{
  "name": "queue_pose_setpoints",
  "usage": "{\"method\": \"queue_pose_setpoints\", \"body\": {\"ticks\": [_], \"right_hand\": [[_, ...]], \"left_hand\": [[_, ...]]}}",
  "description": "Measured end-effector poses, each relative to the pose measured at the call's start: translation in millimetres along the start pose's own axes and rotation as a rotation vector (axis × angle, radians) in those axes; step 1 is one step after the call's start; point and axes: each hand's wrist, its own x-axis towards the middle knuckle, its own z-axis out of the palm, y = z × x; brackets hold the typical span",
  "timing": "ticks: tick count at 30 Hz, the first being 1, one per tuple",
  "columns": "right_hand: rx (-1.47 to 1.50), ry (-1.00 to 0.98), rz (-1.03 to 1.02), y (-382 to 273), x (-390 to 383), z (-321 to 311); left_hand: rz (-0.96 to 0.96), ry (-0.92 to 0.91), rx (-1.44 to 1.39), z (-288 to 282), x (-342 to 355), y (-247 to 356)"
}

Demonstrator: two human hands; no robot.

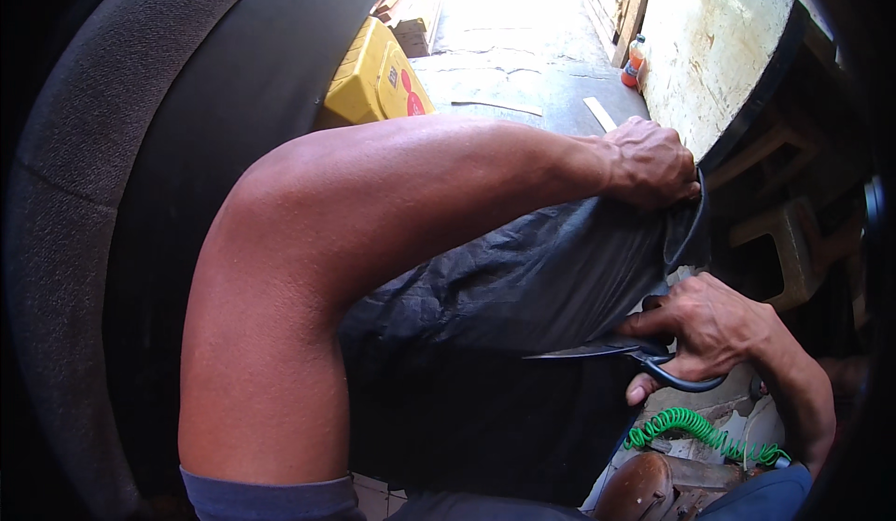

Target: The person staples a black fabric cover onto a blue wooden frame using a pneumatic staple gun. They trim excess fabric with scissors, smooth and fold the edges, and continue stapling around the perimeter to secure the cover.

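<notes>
Head view: left forearm (420, 176) across the centre, bent at the elbow; right forearm (807, 390) in from the lower right.

Left hand (653, 161): fingers curled closed on the far edge of the black sheet (541, 269), with creases running back from the grip. Right hand (714, 325): closed around the handles of the scissors (597, 349), thumb at the lower loop, remaining fingers partly hidden. Blades directed left, against or just over the sheet, nearly together; exact gap, and any bite on the material, not possible to tell from this angle.

Sheet location: in front of the body, from beneath the left forearm across to both hands; wrinkled in the upper part, darker below. Scissors location: at the right side of the sheet, nearer to the body than the left hand.

Surroundings: yellow box (369, 77) beyond the left forearm; bottle (635, 62) near the pale panel (714, 45); stool (789, 250) off to the right; green hose (686, 420), coiled, below the right hand.

Step in hand, as judged: scissor work on the sheet, left hand for tension, right hand for cutting. Required for the next move, as judged: firm pull at the held edge, blades aligned before closing, loose folds and left fingers clear of the blade path.
</notes>
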Motion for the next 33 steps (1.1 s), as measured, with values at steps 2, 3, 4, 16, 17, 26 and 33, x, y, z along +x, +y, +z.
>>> {"method": "queue_pose_setpoints", "body": {"ticks": [2,3,4,16,17,26,33], "right_hand": [[0.047,-0.089,0.055,-4,10,-3],[0.004,-0.074,0.038,-8,14,-5],[-0.005,-0.01,0.003,-11,11,-1],[-0.012,-0.053,-0.026,-48,57,-5],[-0.029,0.024,-0.117,-42,63,3],[-0.073,0.121,-0.178,-66,91,5],[-0.048,0.136,-0.215,-86,112,4]], "left_hand": [[-0.015,0.0,0.003,-1,-2,1],[-0.042,-0.004,0.002,-2,-3,1],[-0.033,0.005,-0.004,-3,3,7],[-0.045,0.054,0.08,-18,9,-5],[-0.066,0.048,0.086,-18,5,-10],[-0.125,0.112,0.147,-31,11,-22],[-0.126,0.162,0.228,-49,19,-38]]}}
